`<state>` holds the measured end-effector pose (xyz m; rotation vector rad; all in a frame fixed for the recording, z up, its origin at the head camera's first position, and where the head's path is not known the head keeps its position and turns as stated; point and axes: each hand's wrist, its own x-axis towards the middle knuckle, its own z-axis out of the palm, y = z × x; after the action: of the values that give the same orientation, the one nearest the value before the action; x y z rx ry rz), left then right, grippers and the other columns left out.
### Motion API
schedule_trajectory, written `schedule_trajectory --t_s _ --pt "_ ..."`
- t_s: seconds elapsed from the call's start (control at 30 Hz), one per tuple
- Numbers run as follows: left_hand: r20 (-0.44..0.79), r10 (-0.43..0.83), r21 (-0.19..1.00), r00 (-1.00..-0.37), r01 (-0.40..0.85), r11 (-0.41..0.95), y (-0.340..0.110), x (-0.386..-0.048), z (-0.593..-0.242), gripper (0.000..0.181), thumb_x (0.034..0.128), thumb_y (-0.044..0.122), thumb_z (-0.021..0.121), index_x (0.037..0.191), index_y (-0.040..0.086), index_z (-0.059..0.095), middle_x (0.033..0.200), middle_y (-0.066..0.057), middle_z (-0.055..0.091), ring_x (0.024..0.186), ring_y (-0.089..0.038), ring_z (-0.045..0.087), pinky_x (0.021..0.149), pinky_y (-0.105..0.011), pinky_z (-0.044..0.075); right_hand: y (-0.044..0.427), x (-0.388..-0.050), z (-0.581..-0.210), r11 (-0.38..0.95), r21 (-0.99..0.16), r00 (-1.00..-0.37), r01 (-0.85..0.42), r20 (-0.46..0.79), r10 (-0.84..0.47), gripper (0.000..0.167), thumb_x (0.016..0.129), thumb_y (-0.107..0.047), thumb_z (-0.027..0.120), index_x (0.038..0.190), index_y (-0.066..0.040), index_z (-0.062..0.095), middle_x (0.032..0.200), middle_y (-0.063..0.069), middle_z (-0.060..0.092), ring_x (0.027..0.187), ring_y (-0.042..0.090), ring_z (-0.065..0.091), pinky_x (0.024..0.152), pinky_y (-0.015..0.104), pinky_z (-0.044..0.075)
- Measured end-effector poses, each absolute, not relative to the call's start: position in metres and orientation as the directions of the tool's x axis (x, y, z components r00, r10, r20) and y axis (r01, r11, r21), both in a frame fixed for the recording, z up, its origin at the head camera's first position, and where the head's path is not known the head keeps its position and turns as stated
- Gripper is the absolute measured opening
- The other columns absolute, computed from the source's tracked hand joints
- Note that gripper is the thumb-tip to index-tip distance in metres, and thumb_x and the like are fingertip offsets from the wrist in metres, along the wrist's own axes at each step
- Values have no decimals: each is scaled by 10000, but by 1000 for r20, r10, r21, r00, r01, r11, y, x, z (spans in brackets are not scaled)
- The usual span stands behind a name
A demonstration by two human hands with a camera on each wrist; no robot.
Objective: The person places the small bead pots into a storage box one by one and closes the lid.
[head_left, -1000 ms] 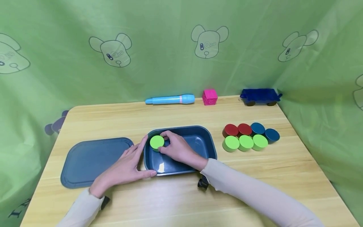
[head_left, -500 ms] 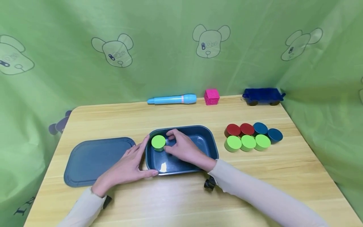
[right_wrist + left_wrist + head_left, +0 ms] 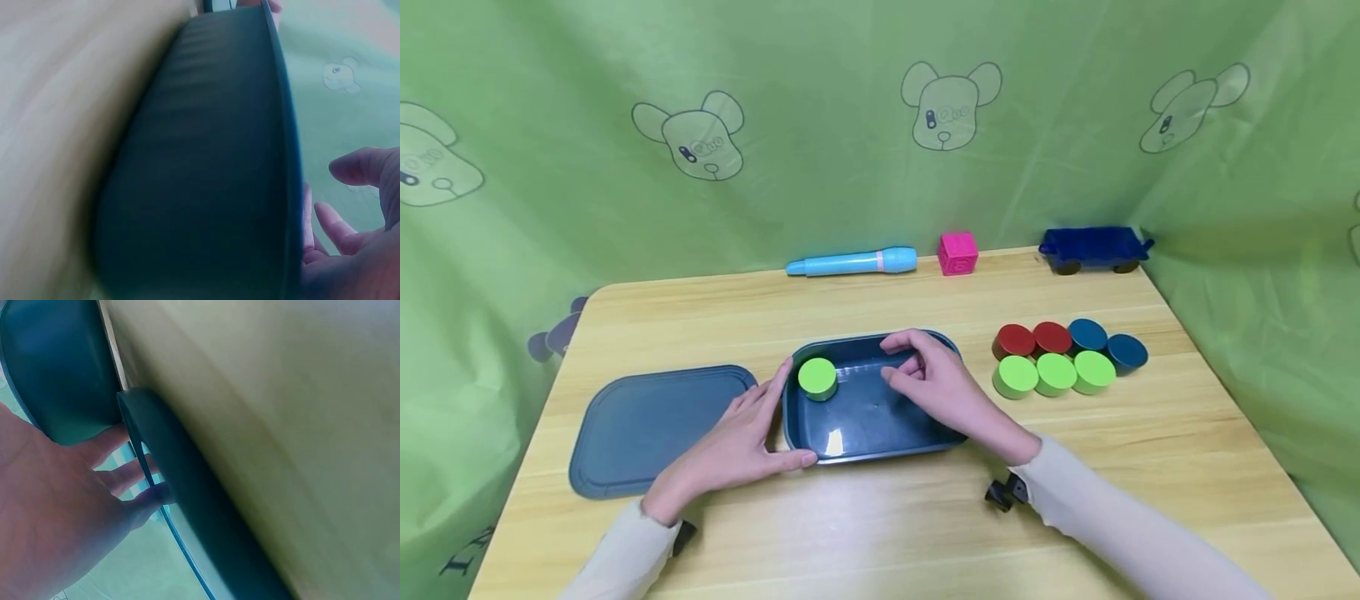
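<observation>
A dark blue open box (image 3: 865, 455) stands at mid-table, with one light green disc (image 3: 817, 377) in its upper left corner. My left hand (image 3: 730, 446) rests against the box's left end, fingers spread and thumb at the near left corner; the left wrist view shows this hand (image 3: 62, 506) beside the box wall (image 3: 62, 369). Over the right part of the box hovers my right hand (image 3: 951, 387), empty, thumb and fingers apart. In the right wrist view the right hand (image 3: 359, 231) appears beyond the box's side wall (image 3: 200, 156).
Right of the box stand several discs: green (image 3: 1056, 375), red (image 3: 1014, 342) and blue (image 3: 1127, 354). A flat blue lid (image 3: 655, 433) lies at left. Along the back edge are a light blue pen-shaped toy (image 3: 850, 263), a pink cube (image 3: 957, 254) and a dark blue wagon (image 3: 1094, 248).
My right hand has let go of the green disc and moved right across the box, leaving the disc in the corner. My left hand has stayed at the box's left end.
</observation>
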<state>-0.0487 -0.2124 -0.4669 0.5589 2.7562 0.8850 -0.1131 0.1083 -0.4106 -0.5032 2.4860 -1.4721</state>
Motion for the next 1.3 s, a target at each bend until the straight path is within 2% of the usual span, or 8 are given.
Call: schedule_trajectory --t_s 0.23,0.47,0.67,0.9,1.13,1.3 --pt "-74 400 601 -914 279 749 -213 -47 -465 1289 894 785 736 1767 298 -77 1770 -188 232 1581 -546 232 1239 -736 145 132 -113 -403 421 -887 -939 -188 36 -343 367 1035 -173 759 1370 -53 669 1003 81 717 839 242 664 715 284 540" --pt "-86 392 603 -916 266 752 -213 -46 -464 1295 885 792 740 1759 333 -99 1784 -127 197 1596 -515 216 1246 -726 122 160 -112 -393 402 -899 -954 -173 52 -294 351 1057 -176 736 1378 -63 651 994 135 698 874 296 655 754 277 555" --pt "-83 395 602 -915 269 751 -214 -46 -464 1298 884 786 745 1764 316 -87 1783 -139 206 1592 -522 223 1247 -723 133 183 -111 -389 409 -887 -961 -215 118 -250 335 1055 -91 718 1375 -21 652 1108 146 709 937 233 673 806 223 537" --pt "-85 397 608 -914 268 747 -213 -46 -464 1290 886 786 744 1755 354 -106 1787 -116 192 1593 -523 217 1236 -740 134 211 -105 -391 483 -834 -963 -265 207 -172 355 1040 -68 744 1379 -4 660 1134 161 606 938 189 589 799 152 493" --pt "-86 401 609 -912 271 745 -213 -47 -465 1284 888 787 741 1743 382 -128 1787 -109 190 1594 -522 213 1235 -741 134 247 -99 -394 515 -826 -973 -229 215 -88 379 1051 -87 737 1403 1 630 1138 100 617 956 150 587 782 139 481" --pt "-84 395 611 -915 266 745 -213 -47 -465 1289 886 779 749 1753 358 -107 1789 -103 187 1595 -521 215 1240 -732 137 274 -98 -393 500 -845 -979 -189 201 -31 358 1059 -115 736 1395 -53 629 1130 48 640 964 131 586 782 132 487"
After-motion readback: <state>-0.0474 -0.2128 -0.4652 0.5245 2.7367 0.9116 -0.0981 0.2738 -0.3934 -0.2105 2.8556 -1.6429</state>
